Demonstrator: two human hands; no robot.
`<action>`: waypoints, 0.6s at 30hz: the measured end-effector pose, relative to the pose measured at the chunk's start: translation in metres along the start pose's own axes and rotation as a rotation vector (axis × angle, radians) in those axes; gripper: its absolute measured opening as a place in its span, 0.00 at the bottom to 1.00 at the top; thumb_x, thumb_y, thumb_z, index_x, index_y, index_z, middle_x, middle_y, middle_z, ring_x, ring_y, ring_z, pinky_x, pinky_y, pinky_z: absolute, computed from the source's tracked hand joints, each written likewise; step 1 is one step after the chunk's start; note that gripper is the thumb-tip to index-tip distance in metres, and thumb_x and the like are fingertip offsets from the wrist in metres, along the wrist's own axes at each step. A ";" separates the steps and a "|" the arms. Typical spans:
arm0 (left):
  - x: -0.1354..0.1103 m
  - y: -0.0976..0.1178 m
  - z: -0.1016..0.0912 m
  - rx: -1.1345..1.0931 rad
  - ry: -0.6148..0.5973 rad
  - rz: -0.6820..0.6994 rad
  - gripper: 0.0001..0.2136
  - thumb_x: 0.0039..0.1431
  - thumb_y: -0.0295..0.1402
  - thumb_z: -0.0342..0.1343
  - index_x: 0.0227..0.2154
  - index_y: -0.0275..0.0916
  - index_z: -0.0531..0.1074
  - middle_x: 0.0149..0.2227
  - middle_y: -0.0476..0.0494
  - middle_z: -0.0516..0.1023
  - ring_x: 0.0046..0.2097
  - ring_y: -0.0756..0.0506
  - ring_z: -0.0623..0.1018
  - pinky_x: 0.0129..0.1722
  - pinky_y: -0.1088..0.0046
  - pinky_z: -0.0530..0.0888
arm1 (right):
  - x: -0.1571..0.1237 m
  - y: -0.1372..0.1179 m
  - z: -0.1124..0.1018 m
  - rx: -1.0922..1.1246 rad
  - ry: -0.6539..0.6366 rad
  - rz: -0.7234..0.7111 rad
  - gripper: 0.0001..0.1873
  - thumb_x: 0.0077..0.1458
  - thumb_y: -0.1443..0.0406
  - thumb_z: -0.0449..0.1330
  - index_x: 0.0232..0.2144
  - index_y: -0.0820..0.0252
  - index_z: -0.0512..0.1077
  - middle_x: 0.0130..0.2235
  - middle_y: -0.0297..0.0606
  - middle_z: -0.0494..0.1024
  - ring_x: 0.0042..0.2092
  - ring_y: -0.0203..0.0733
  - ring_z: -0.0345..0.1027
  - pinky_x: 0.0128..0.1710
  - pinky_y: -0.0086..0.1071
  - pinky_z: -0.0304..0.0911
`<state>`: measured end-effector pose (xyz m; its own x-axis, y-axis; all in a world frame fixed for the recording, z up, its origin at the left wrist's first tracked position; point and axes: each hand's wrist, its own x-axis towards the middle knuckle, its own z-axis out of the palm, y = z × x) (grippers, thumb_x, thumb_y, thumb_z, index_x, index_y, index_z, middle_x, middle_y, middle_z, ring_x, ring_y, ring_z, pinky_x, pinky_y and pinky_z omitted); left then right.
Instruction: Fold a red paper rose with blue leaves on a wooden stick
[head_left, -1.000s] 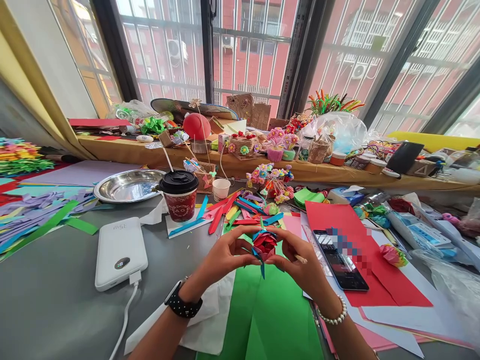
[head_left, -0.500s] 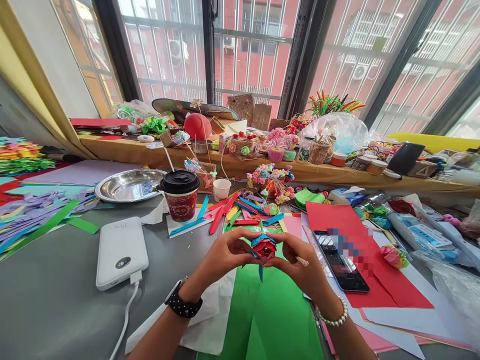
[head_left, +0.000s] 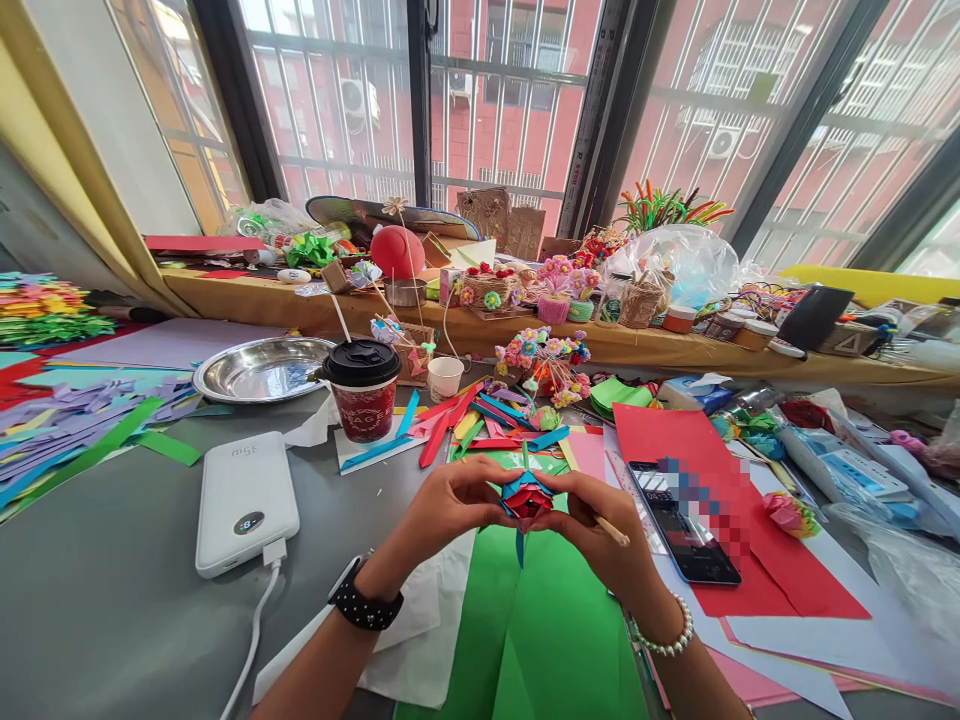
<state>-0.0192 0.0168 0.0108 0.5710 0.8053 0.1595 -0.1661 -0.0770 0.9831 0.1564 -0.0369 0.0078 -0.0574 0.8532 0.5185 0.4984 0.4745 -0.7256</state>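
Observation:
Between my two hands is a small folded-paper flower point(head_left: 531, 498), red and pink inside with blue paper at its top and a blue strip hanging below. My left hand point(head_left: 461, 497) pinches its left side with thumb and fingers. On the opposite side, my right hand point(head_left: 596, 510) pinches the flower too, while a thin pale stick point(head_left: 613, 532) pokes out from among its fingers; the stick's other end is hidden. Below both hands lies a sheet of green paper point(head_left: 562, 610).
Coloured paper strips point(head_left: 480, 415) lie beyond my hands, with a lidded coffee cup point(head_left: 364, 395) beside them. At left are a white power bank point(head_left: 244, 500) with its cable and a metal plate point(head_left: 255, 372). A phone point(head_left: 682, 525) rests on red paper point(head_left: 780, 540) at right.
The flower has tipped slightly in my fingers, so more blue shows at its top. The stick's end at my right hand has shifted a little down and right.

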 end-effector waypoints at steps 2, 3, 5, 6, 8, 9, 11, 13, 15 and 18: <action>-0.001 0.000 0.000 0.046 -0.012 0.013 0.17 0.38 0.28 0.62 0.37 0.38 0.73 0.35 0.45 0.70 0.29 0.51 0.71 0.28 0.75 0.71 | -0.001 0.001 0.000 -0.017 0.007 0.023 0.18 0.44 0.57 0.60 0.36 0.61 0.71 0.18 0.24 0.53 0.19 0.29 0.43 0.17 0.24 0.44; -0.001 0.000 0.000 0.072 -0.022 0.021 0.18 0.39 0.28 0.62 0.39 0.38 0.71 0.36 0.45 0.70 0.30 0.50 0.72 0.30 0.74 0.72 | -0.001 0.001 0.000 -0.029 0.009 0.039 0.18 0.44 0.57 0.61 0.36 0.61 0.71 0.17 0.24 0.52 0.19 0.29 0.43 0.18 0.24 0.44; -0.002 0.001 0.001 0.111 -0.041 0.043 0.21 0.40 0.28 0.62 0.42 0.40 0.69 0.39 0.44 0.70 0.34 0.49 0.72 0.35 0.72 0.72 | -0.002 0.002 0.000 -0.048 0.012 0.062 0.18 0.44 0.57 0.61 0.36 0.62 0.70 0.17 0.23 0.50 0.19 0.29 0.44 0.18 0.24 0.44; -0.002 0.001 0.001 0.119 -0.050 0.051 0.22 0.39 0.27 0.62 0.42 0.41 0.69 0.40 0.44 0.70 0.35 0.48 0.73 0.37 0.71 0.72 | -0.002 0.002 0.000 -0.053 0.012 0.064 0.17 0.44 0.57 0.60 0.36 0.62 0.70 0.17 0.23 0.50 0.19 0.29 0.44 0.18 0.24 0.44; -0.002 0.000 0.001 0.104 -0.056 0.061 0.21 0.39 0.27 0.62 0.41 0.41 0.70 0.41 0.44 0.69 0.36 0.47 0.73 0.37 0.69 0.72 | -0.001 0.001 0.001 -0.055 0.013 0.053 0.17 0.45 0.57 0.59 0.35 0.63 0.71 0.17 0.24 0.51 0.19 0.29 0.44 0.17 0.24 0.44; -0.002 0.000 0.001 0.090 -0.054 0.059 0.20 0.39 0.26 0.62 0.40 0.40 0.71 0.41 0.44 0.69 0.35 0.47 0.73 0.37 0.69 0.72 | -0.001 0.001 0.002 -0.053 0.011 0.045 0.17 0.46 0.57 0.59 0.35 0.63 0.71 0.17 0.24 0.51 0.19 0.29 0.44 0.17 0.24 0.44; -0.002 -0.002 0.001 0.065 -0.038 0.051 0.18 0.39 0.25 0.62 0.38 0.39 0.72 0.39 0.44 0.68 0.33 0.48 0.74 0.35 0.69 0.73 | 0.000 0.000 0.002 -0.043 0.006 0.032 0.17 0.47 0.57 0.58 0.35 0.64 0.71 0.17 0.24 0.52 0.19 0.29 0.44 0.17 0.24 0.44; -0.001 -0.003 0.001 0.049 -0.018 0.049 0.17 0.38 0.24 0.61 0.36 0.39 0.73 0.38 0.45 0.68 0.32 0.49 0.74 0.33 0.70 0.73 | 0.000 -0.001 0.003 -0.029 0.001 0.025 0.17 0.47 0.58 0.58 0.36 0.64 0.71 0.17 0.24 0.52 0.19 0.29 0.44 0.17 0.24 0.44; 0.000 -0.003 0.002 0.031 -0.010 0.053 0.17 0.38 0.23 0.61 0.36 0.39 0.73 0.37 0.46 0.68 0.31 0.50 0.74 0.33 0.71 0.73 | 0.001 -0.001 0.003 -0.022 0.000 0.021 0.16 0.47 0.58 0.58 0.36 0.64 0.71 0.17 0.24 0.52 0.19 0.29 0.44 0.17 0.24 0.45; 0.002 -0.004 0.003 -0.007 0.006 0.066 0.17 0.38 0.24 0.61 0.36 0.38 0.73 0.38 0.46 0.69 0.33 0.48 0.75 0.34 0.71 0.73 | 0.002 0.000 0.003 -0.030 0.004 0.029 0.18 0.46 0.59 0.59 0.39 0.62 0.69 0.18 0.25 0.57 0.19 0.29 0.44 0.17 0.24 0.46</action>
<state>-0.0155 0.0169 0.0076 0.5534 0.8023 0.2239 -0.2091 -0.1264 0.9697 0.1541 -0.0349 0.0073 -0.0396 0.8655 0.4994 0.5252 0.4432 -0.7265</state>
